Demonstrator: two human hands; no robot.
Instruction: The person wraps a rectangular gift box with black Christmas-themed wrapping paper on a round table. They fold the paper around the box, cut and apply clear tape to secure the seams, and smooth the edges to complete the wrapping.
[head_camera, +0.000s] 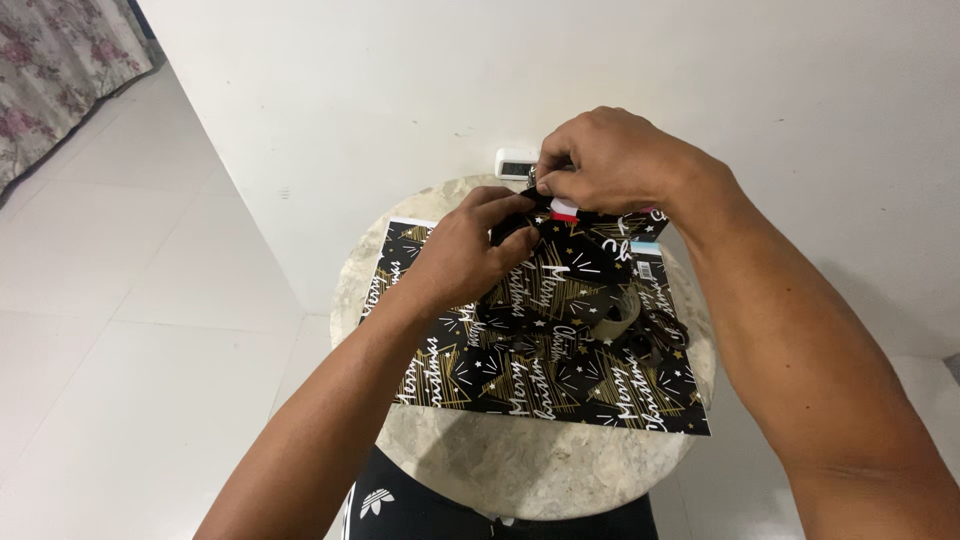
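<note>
A sheet of black wrapping paper (520, 385) with gold and white print lies on a round marble table (520, 465). Part of the sheet is folded up over a box, and a red and white corner of that box (565, 209) shows. My left hand (468, 250) presses and grips the folded paper against the near side of the box. Above the box's far top edge, my right hand (610, 160) has its fingers pinched together on the paper's fold. What exactly sits between those fingertips is hidden.
A roll of clear tape (618, 315) lies on the sheet right of the box, with a dark object, perhaps scissors (650, 345), beside it. The table stands against a white wall with a white socket (515, 163). White floor tiles spread to the left.
</note>
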